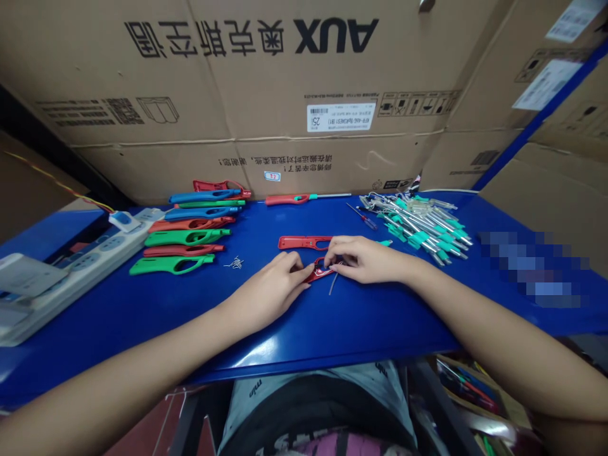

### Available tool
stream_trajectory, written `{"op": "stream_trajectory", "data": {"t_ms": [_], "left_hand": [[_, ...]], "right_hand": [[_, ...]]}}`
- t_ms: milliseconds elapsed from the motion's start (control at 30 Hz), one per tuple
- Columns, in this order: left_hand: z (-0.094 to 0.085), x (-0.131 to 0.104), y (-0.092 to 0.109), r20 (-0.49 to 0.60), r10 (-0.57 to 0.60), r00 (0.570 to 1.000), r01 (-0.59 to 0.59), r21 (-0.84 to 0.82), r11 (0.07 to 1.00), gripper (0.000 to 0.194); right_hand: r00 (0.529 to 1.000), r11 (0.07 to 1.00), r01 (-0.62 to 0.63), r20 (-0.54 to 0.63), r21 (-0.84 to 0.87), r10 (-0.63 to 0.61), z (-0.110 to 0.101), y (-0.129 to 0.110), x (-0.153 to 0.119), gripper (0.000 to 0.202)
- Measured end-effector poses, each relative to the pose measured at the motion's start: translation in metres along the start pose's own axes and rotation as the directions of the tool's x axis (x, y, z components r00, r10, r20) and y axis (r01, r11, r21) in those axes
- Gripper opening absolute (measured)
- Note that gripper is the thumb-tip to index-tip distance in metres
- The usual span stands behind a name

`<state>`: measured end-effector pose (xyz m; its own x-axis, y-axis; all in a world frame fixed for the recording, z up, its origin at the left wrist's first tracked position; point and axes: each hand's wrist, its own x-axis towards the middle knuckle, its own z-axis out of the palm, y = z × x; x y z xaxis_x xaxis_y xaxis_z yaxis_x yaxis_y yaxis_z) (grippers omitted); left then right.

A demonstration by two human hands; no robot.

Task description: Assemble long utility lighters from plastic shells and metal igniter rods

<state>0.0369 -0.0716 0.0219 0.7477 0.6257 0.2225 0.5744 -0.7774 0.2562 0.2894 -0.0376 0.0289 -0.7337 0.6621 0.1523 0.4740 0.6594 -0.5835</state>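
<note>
My left hand and my right hand meet at the middle of the blue table, both pinching a red plastic handle shell. A thin metal rod sticks out below my right fingers. A second red shell half lies just behind the hands.
Several green, red and blue handle shells lie stacked at the left. A heap of metal rods with teal parts sits at the right. An assembled red lighter lies at the back, small springs at left centre, a white power strip far left. Cardboard boxes wall the back.
</note>
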Motion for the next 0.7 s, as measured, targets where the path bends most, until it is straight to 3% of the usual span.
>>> {"op": "stream_trajectory", "data": {"t_ms": [200, 400, 700], "left_hand": [[-0.0038, -0.0014, 0.0069, 0.054, -0.008, 0.999, 0.003, 0.091, 0.996, 0.034], [-0.0012, -0.0004, 0.0039, 0.012, 0.005, 1.000, -0.005, -0.030, 1.000, 0.035], [0.0020, -0.0016, 0.0000, -0.036, 0.024, 0.999, -0.025, -0.034, 0.999, 0.036]], "right_hand": [[0.999, 1.000, -0.011, 0.048, -0.017, 0.012, -0.0066, -0.0042, -0.0029, 0.020], [0.999, 1.000, -0.028, 0.026, -0.012, 0.029, -0.0049, -0.0038, -0.0025, 0.018], [0.998, 0.999, 0.048, 0.038, -0.010, -0.048, -0.0061, -0.0011, -0.0026, 0.005]]}}
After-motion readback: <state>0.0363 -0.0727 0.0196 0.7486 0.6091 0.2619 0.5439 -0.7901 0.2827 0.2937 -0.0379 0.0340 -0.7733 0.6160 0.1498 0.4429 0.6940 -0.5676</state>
